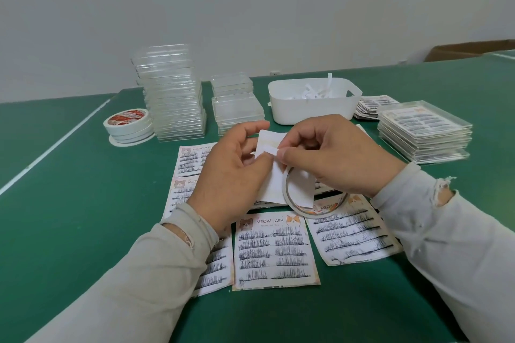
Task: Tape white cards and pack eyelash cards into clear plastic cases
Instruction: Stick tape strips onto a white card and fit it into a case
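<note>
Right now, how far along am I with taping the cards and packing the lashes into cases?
Done: a stack of filled clear plastic cases sits at right. In hand: your left hand holds a white card while your right hand pulls a strip from the white tape roll. Left: loose printed eyelash cards lie on the green table, and a tall stack of empty clear cases waits.

white bin (312, 108) of paper scraps (303, 93), cardboard box (468, 50) behind.

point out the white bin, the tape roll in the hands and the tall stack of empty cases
white bin (312, 113), head view, on its front wall
tape roll (289, 202), head view, on its lower left rim
tall stack of empty cases (172, 97), head view, on the stack's front side
</note>
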A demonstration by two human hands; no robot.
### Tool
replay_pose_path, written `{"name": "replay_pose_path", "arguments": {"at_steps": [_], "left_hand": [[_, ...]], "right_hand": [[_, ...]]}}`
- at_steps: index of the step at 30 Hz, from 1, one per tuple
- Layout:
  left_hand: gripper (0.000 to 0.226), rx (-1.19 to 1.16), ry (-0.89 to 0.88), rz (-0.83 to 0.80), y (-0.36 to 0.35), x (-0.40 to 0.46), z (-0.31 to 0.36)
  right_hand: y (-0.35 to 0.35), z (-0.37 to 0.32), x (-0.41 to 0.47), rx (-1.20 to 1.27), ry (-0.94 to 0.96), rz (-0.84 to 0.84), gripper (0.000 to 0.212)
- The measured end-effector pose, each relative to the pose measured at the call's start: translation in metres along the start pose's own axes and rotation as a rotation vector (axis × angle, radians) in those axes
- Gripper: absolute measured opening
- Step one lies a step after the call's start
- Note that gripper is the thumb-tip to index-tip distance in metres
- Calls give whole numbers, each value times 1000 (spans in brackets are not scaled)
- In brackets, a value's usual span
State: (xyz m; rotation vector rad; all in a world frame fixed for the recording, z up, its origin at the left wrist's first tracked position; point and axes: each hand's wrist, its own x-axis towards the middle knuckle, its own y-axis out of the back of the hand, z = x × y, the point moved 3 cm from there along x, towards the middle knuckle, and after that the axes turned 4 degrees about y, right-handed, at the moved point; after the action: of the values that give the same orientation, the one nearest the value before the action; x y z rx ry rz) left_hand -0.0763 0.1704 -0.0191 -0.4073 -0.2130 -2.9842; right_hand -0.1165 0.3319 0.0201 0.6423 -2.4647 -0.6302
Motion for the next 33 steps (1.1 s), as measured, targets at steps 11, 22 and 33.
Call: {"name": "replay_pose_path", "arguments": {"at_steps": [11, 22, 33], "left_hand": [[36, -50, -32, -42, -4, -1, 0], [39, -34, -38, -38, -5, -2, 1], [43, 47, -60, -23, -5, -3, 0]], "right_hand": [[0, 4, 3, -141, 43, 91, 15], [0, 0, 3, -203, 5, 120, 17], [1, 1, 3, -198, -33, 124, 20]]}}
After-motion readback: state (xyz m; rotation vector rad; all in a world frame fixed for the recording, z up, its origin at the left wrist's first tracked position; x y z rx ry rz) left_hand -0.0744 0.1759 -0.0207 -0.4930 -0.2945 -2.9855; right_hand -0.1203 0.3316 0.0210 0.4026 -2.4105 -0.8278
